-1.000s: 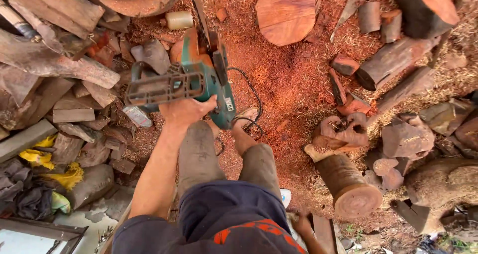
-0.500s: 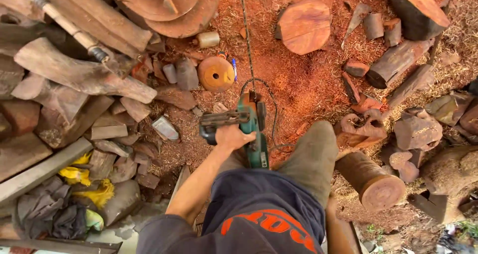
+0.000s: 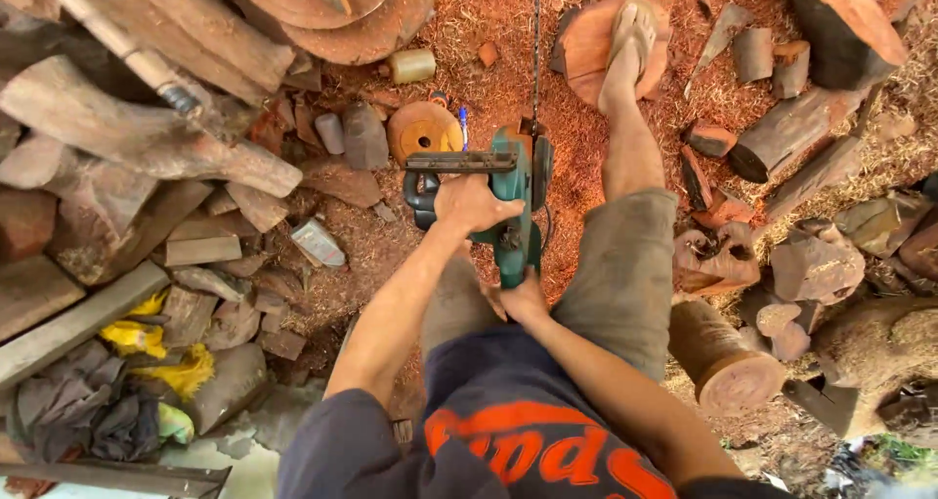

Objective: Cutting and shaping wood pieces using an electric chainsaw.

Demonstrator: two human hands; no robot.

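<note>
I hold a green chainsaw in both hands, its thin bar pointing away from me over red sawdust. My left hand grips the black front handle. My right hand is closed on the rear grip near my waist. My right foot in a sandal rests on a round reddish wood slab, just right of the bar. The saw hangs above the ground between my knees.
Stacked logs and planks fill the left side. A round orange disc and a small can lie by the saw. Cut log chunks and a stump crowd the right. Rags lie lower left.
My right leg has stepped forward and its foot now rests on the round slab. The saw has risen and its bar points straight ahead. My right hand has come onto the rear grip.
</note>
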